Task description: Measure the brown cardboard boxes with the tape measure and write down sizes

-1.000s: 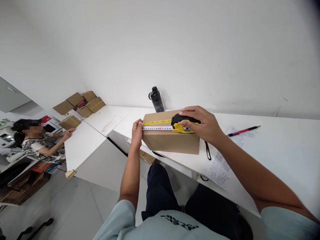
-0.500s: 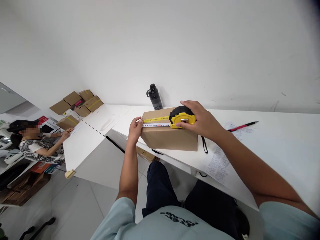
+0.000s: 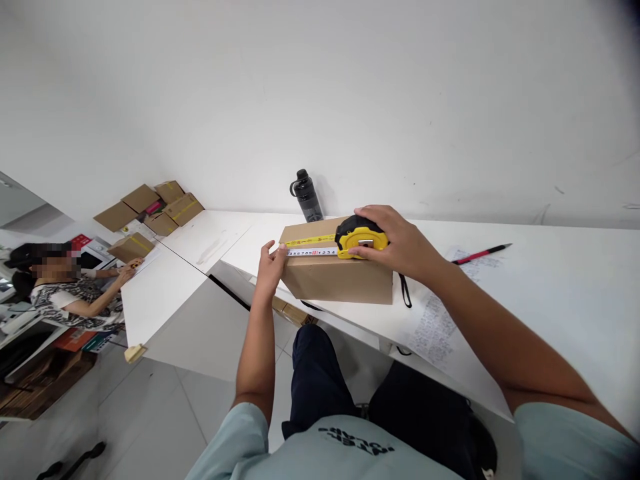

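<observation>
A brown cardboard box (image 3: 340,281) sits at the front edge of the white table. Across its top lies the pulled-out blade of a yellow and black tape measure (image 3: 361,239), with printed numbers showing on the blade. My right hand (image 3: 395,237) grips the tape measure's case near the right side of the box, thumb below and fingers over the top. At the box's left edge, my left hand (image 3: 273,265) pinches the blade's end, its thumb against the tape and a fingertip raised. The hook of the blade is hidden behind that thumb.
A dark water bottle (image 3: 307,197) stands behind the box near the wall. Right of it lie a handwritten sheet (image 3: 433,330) and a red and black pen (image 3: 483,254). At left, a co-worker (image 3: 75,290) sits by a table with several cardboard boxes (image 3: 184,209).
The view has shifted slightly, so everything sits a little further left. My left fingertips have lifted a little apart from the thumb. The tape measure stays across the box.
</observation>
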Motion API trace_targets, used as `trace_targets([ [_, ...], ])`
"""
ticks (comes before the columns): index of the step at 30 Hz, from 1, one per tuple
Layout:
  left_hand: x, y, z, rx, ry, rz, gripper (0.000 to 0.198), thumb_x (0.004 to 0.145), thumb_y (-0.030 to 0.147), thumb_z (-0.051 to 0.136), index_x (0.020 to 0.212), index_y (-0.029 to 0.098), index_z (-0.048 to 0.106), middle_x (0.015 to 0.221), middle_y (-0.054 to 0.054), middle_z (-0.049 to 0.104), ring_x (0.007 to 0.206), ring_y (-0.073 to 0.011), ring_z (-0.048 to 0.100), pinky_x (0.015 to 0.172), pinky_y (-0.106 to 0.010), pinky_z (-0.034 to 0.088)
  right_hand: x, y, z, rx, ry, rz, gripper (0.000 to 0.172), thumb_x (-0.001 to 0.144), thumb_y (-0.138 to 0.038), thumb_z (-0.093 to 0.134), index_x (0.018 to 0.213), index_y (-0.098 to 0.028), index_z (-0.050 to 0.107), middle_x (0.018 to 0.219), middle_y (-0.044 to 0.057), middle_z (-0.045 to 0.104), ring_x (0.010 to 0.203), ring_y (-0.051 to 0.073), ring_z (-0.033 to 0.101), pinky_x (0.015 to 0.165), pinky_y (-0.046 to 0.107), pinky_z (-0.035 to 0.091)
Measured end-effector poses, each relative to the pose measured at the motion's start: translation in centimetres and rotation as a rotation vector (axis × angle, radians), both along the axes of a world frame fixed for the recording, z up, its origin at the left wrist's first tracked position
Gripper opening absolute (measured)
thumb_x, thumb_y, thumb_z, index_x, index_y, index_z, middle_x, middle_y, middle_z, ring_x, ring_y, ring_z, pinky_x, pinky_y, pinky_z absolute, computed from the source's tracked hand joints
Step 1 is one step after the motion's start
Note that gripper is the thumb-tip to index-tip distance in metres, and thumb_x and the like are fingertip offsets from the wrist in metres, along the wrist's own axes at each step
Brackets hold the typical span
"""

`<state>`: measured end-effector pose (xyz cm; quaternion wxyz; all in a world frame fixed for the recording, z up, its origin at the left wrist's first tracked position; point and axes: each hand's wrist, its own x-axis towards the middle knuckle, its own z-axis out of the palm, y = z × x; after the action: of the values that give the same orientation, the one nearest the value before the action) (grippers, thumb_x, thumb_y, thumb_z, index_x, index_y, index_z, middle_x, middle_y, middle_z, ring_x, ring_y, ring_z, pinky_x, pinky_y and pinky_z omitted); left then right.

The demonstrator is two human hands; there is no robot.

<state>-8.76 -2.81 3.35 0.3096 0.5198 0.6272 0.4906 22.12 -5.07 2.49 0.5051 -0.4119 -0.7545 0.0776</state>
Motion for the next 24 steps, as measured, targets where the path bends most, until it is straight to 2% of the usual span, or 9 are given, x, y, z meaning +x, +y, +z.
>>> trace_targets([
  [2, 0.1, -0.2, -0.4, -0.007, -0.034, 0.022, 0.070, 0.094, 0.048, 0.077, 0.151, 0.016, 0.050, 0.123, -0.016, 0.074, 0.110, -0.0258, 0.072, 0.098, -0.036, 0.053, 0.0, 0.0, 0.0, 0.025, -0.006, 0.003, 0.063, 0.090, -0.059, 0.072, 0.143, -0.028, 0.060, 0.146, 0.013, 0.064, 0.135, 0.036, 0.063, 0.109, 0.055, 0.059],
  [6, -0.2, 0.1, -0.7, -0.001, -0.055, -0.017, 0.078, 0.090, 0.048, 0.082, 0.151, 0.015, 0.048, 0.124, -0.018, 0.074, 0.109, -0.0257, 0.073, 0.098, -0.036, 0.054, 0.0, 0.0, -0.3, 0.104, -0.023, -0.009, 0.057, 0.092, -0.056, 0.073, 0.141, -0.029, 0.062, 0.143, 0.012, 0.066, 0.132, 0.035, 0.065, 0.104, 0.053, 0.062],
  [10, -0.4, 0.4, -0.8, 0.023, -0.030, -0.047, 0.074, 0.089, 0.049, 0.082, 0.149, 0.018, 0.052, 0.119, -0.016, 0.076, 0.101, -0.0245, 0.074, 0.095, -0.037, 0.056, -0.4, 0.3, -1.0, 0.260, -0.025, -0.022, 0.052, 0.093, -0.051, 0.074, 0.139, -0.030, 0.063, 0.138, 0.011, 0.068, 0.123, 0.032, 0.070, 0.096, 0.049, 0.066],
  [14, -0.5, 0.5, -0.9, 0.031, -0.006, -0.031, 0.066, 0.093, 0.047, 0.077, 0.147, 0.019, 0.053, 0.104, -0.010, 0.078, 0.092, -0.0233, 0.075, 0.085, -0.034, 0.056, -1.0, 0.6, -1.6, 0.390, -0.014, -0.026, 0.050, 0.094, -0.048, 0.076, 0.138, -0.030, 0.063, 0.135, 0.011, 0.070, 0.119, 0.030, 0.072, 0.092, 0.047, 0.068],
  [21, -0.4, 0.5, -1.4, 0.032, 0.056, 0.029, 0.044, 0.103, 0.038, 0.063, 0.142, 0.020, 0.055, 0.104, -0.009, 0.078, 0.095, -0.0224, 0.073, 0.085, -0.034, 0.052, -1.5, 0.6, -2.0, 0.299, 0.085, -0.021, 0.062, 0.088, -0.053, 0.080, 0.141, -0.031, 0.055, 0.139, 0.011, 0.069, 0.128, 0.033, 0.069, 0.101, 0.055, 0.065],
  [24, -0.2, 0.6, -1.5, 0.051, 0.048, 0.052, 0.035, 0.103, 0.034, 0.062, 0.136, 0.022, 0.059, 0.099, -0.006, 0.077, 0.092, -0.0216, 0.072, 0.084, -0.033, 0.051, -1.6, 0.5, -1.8, 0.260, 0.094, -0.041, 0.060, 0.088, -0.052, 0.080, 0.139, -0.030, 0.056, 0.138, 0.011, 0.069, 0.129, 0.034, 0.068, 0.102, 0.055, 0.064],
])
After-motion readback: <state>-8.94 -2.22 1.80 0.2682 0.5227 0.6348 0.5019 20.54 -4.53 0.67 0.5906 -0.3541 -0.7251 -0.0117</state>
